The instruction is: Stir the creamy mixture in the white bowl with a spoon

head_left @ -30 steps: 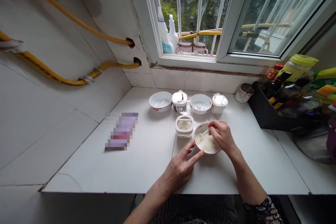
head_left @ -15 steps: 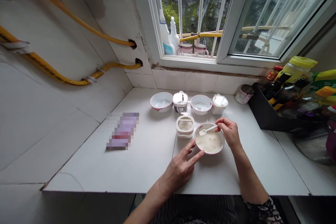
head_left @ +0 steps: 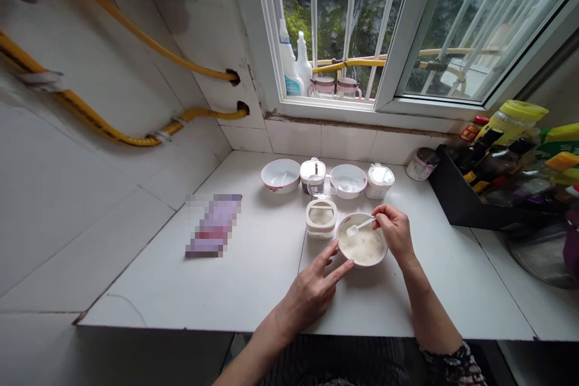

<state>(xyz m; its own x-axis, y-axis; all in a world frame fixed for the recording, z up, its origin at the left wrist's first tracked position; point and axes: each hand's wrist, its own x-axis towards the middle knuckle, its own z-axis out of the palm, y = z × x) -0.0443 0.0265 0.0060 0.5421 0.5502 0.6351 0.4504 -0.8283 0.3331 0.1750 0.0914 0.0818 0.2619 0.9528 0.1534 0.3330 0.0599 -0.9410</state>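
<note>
Pinched in my right hand point(head_left: 394, 230) is a small white spoon point(head_left: 360, 226), its tip over the bowl's pale granular contents point(head_left: 362, 247). The white bowl point(head_left: 364, 265) with a reddish rim stands on the counter. My left hand point(head_left: 314, 286) has its fingers spread, with fingertips touching the bowl's near left side. Just left of the bowl is a white seasoning jar point(head_left: 321, 230) with its clear lid raised and pale contents inside. Behind stand a second white bowl point(head_left: 348, 192), a third bowl point(head_left: 279, 186), a jar with dark contents point(head_left: 312, 172) and a white-lidded jar point(head_left: 380, 184).
On the white counter point(head_left: 253, 277) lies a blurred purple packet point(head_left: 217, 223) at left. A black rack point(head_left: 461, 205) of bottles stands at right, beside a pink-based jar point(head_left: 422, 164). Yellow pipes point(head_left: 108, 129) run along the left wall. A barred window point(head_left: 353, 30) is behind.
The whole view has shifted slightly. The spoon tip has moved very slightly over the bowl's contents; both hands keep nearly the same pose.
</note>
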